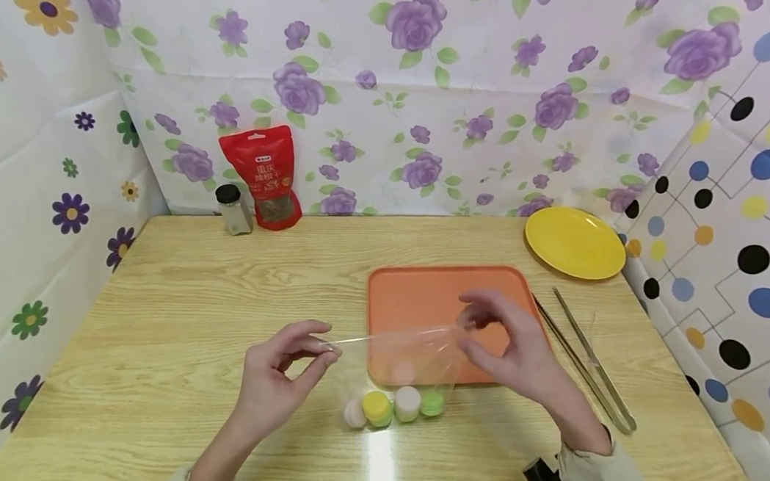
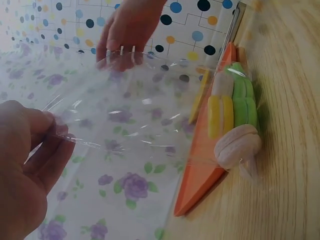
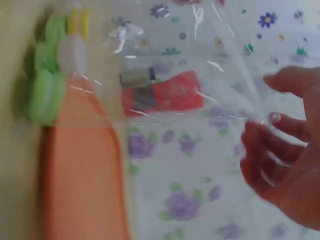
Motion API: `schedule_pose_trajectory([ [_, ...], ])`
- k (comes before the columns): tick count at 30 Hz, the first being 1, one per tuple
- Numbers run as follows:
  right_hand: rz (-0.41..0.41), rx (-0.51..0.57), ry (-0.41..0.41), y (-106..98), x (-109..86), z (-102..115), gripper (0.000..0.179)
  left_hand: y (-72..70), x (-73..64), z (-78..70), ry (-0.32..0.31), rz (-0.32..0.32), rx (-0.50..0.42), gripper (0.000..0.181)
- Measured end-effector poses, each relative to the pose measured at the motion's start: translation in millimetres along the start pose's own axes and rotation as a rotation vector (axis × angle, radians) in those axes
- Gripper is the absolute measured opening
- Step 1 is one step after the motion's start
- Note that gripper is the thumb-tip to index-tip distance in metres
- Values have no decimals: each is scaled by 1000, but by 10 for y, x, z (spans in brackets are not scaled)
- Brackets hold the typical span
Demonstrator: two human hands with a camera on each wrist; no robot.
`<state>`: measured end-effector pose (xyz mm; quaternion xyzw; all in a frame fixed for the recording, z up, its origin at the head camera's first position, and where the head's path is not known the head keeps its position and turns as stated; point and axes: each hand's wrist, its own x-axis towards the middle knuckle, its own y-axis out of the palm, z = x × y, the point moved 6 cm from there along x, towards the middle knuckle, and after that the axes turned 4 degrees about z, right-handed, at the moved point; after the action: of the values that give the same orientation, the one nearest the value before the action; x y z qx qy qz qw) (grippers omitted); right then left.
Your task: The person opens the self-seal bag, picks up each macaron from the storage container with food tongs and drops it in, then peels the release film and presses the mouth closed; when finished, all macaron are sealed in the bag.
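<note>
A clear plastic bag [image 1: 436, 352] stands stretched between both hands, its top edge drawn taut. My left hand [image 1: 284, 378] pinches one top corner between thumb and fingers. At the opposite corner, my right hand [image 1: 517, 351] has curled fingers at the film, while its thumb [image 3: 287, 80] is held apart. Along the bag's bottom sit several macarons: a yellow one [image 1: 377, 403], pale ones [image 1: 407, 402] and green ones [image 2: 244, 102]. They are low at the wooden table [image 1: 209, 296], just in front of the orange tray [image 1: 414, 297], which shows partly through the film.
Metal tongs [image 1: 599, 364] lie right of the tray, near the right forearm. A yellow plate [image 1: 575, 243] leans at the back right. At the back left stand a red pouch [image 1: 266, 174] and a black-capped jar [image 1: 234, 213]. Patterned cloth walls [image 1: 379, 122] enclose the table.
</note>
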<state>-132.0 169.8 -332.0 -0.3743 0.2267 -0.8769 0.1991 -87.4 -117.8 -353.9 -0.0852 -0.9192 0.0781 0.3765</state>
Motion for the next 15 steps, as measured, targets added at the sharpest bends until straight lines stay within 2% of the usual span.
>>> schedule_pose_trajectory([
  [3,68,-272,-56,105,167,257,53,44,1,-38,27,15,47,47],
  [4,117,-335,-53,185,239,346,57,59,-1,-50,39,19,57,44],
  [6,238,-420,-61,394,384,492,52,91,-7,-74,70,25,71,34],
  [8,379,-469,-69,641,535,592,41,88,-19,-99,95,20,76,25],
  [10,479,-481,-77,833,643,653,26,89,-30,-113,116,17,73,23],
  [12,522,-479,-91,944,713,688,13,88,-37,-113,108,18,63,24],
  [15,535,-436,-101,1007,769,716,9,78,-40,-88,46,29,30,19],
])
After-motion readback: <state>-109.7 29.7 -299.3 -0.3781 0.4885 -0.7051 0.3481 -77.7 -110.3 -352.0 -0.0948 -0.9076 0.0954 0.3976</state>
